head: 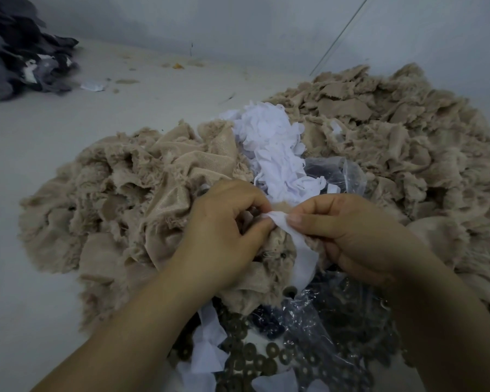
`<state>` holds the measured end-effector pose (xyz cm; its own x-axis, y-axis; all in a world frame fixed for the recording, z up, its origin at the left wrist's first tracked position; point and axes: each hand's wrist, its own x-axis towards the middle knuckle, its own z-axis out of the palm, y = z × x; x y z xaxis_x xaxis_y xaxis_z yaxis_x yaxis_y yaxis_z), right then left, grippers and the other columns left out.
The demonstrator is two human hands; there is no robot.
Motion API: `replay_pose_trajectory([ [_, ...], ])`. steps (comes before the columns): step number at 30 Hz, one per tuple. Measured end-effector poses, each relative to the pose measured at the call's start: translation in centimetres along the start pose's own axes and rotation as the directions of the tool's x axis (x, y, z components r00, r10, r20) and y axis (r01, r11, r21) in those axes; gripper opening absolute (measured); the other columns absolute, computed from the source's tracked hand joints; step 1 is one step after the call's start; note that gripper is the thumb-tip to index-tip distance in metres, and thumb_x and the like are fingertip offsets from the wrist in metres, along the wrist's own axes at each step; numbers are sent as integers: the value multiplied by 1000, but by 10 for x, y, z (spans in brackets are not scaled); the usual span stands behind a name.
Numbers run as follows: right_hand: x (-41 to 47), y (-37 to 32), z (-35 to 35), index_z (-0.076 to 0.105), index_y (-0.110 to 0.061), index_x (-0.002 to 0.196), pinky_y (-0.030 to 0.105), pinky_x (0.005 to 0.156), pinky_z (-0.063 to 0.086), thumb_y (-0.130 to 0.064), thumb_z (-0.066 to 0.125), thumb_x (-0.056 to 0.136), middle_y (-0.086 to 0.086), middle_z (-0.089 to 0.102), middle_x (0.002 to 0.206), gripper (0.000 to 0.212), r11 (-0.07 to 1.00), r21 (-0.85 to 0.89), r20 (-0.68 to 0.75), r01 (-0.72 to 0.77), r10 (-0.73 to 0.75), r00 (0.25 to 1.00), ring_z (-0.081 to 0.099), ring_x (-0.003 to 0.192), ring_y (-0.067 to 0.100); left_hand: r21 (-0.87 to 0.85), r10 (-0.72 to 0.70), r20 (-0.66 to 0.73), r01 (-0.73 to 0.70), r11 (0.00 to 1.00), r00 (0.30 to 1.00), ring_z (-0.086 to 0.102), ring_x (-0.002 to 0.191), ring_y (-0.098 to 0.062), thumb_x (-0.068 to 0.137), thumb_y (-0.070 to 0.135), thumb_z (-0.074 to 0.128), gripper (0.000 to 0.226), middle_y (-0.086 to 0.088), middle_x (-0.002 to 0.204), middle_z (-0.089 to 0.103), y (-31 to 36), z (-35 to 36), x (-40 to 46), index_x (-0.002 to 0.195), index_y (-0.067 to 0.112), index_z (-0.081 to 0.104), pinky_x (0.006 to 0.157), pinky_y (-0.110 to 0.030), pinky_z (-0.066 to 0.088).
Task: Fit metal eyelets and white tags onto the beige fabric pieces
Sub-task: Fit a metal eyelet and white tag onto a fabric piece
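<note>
Between two beige fabric heaps (119,193), both hands pinch one white tag (292,236).

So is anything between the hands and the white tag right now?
No. The left hand and right hand both already pinch the white tag, held above the beige fabric pieces. Nothing visible comes between them.

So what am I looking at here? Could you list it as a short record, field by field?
left hand: pinches one end of a white tag
right hand: pinches the same tag
beige fabric pieces: heaped on both sides of the hands
spare white tags: piled behind the hands
metal eyelets: scattered nearest the camera
clear plastic bag: beside the tag pile
dark fabric: far left
</note>
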<state>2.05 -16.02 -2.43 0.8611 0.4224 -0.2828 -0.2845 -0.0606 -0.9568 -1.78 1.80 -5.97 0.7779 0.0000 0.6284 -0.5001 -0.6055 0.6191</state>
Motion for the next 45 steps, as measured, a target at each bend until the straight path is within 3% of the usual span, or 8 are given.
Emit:
replay_pose_trajectory([
  [13,6,4,-3,70,8,75,33,57,57,3,63,85,31,67,78,13,998,-33,-116,45,-48,992,63,63,32,288,294,-107,-253,924,950,55,78,-20,79,-13,69,12,-14,77,66,-5,1,-12,71,-4,67,74,-23,45],
  [17,6,4,-3,72,3,76,26,50,53,-1,66,86,23,69,72,12,989,-124,-98,82,-94,991,65,57,23,-99,-90,-3,89,991,996,59,78,-15,80,1,66,20,4,88,63,2,-1,-12,95,15,65,69,-26,51],
  [21,4,4,-3,75,-8,66,25,49,52,-8,72,78,18,71,68,12,983,-141,-75,114,-126,989,66,54,21,-405,-402,191,445,799,895,63,82,-10,80,23,58,31,9,87,65,6,-1,-9,110,24,66,69,-23,53],
  [25,5,5,-4,74,-9,65,25,47,51,-16,76,69,19,70,68,8,984,-134,-54,116,-124,991,65,53,21,-458,-449,151,465,758,880,64,61,-10,86,19,75,2,-2,72,71,8,2,-7,85,18,75,55,-21,53],
  [30,6,5,-5,71,-7,69,22,44,49,-11,77,68,15,69,65,7,990,-77,-64,118,-123,990,64,51,17,-492,-518,173,529,691,838,59,49,-16,82,3,76,10,-11,60,67,3,-2,-7,80,14,75,46,-24,48],
  [33,4,6,-8,62,-10,92,23,47,51,-23,88,44,11,74,81,56,986,-159,28,49,-46,999,69,64,20,-540,-553,179,551,636,814,54,46,-25,83,5,76,7,-18,59,66,3,-7,-6,82,13,75,44,-29,44],
  [40,0,5,-2,78,-21,94,49,93,56,-53,82,59,2,78,95,48,811,-586,173,2,123,977,74,93,22,-552,-544,189,546,630,818,52,36,-24,82,4,75,8,-23,52,61,10,-4,-7,75,8,73,37,-24,43],
  [45,1,5,-4,75,-2,102,53,101,50,-32,77,70,19,75,104,44,958,-268,181,-99,151,972,70,102,37,-469,-498,39,455,757,867,58,45,-19,83,15,77,8,-8,59,67,16,-8,-7,79,11,72,41,-26,46],
])
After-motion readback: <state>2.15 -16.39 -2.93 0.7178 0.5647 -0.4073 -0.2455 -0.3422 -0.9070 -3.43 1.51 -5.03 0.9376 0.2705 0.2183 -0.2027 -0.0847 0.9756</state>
